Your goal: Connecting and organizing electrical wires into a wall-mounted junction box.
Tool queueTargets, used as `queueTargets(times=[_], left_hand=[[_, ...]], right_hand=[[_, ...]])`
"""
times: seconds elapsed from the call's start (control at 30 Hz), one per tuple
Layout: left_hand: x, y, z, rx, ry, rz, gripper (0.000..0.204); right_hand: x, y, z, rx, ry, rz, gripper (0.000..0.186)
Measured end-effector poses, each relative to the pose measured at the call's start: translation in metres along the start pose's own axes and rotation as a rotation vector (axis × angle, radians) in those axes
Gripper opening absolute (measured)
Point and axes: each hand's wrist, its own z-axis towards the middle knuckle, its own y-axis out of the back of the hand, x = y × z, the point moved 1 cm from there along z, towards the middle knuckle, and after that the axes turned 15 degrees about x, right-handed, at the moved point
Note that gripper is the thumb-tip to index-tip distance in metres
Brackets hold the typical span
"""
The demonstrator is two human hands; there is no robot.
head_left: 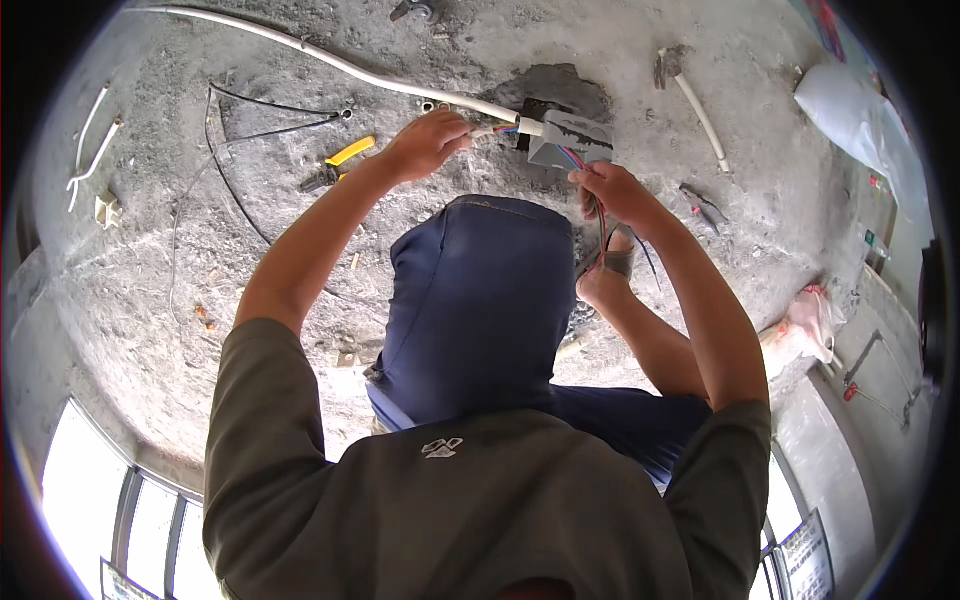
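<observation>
My left hand grips the end of a white conduit pipe where it meets a grey junction box set in a hole in the concrete floor. Coloured wires show between the pipe end and the box. My right hand pinches a bundle of red, blue and dark wires that comes out of the box and hangs down past my knee. I am crouched, with my blue-trousered knee between my arms.
Yellow-handled pliers lie left of my left hand beside loose black cables. A short white pipe piece, a white bag, white clips and a small tool lie on the rough concrete. Windows show at the lower left.
</observation>
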Motion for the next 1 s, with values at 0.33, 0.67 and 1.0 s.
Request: queueTargets(times=[0.33,0.67,1.0], left_hand=[[-0.004,0.000,0.039,-0.227,0.024,-0.121,0.010],[-0.026,-0.013,0.030,-0.449,0.317,-0.267,0.022],[0.013,-0.015,0.011,-0.250,0.100,-0.310,0.022]], right_hand=[[0.012,-0.009,-0.004,-0.206,-0.027,0.102,0.031],[0.010,-0.030,-0.028,0.008,-0.042,0.558,0.039],[0.009,-0.009,-0.025,-0.091,-0.086,0.275,0.046]])
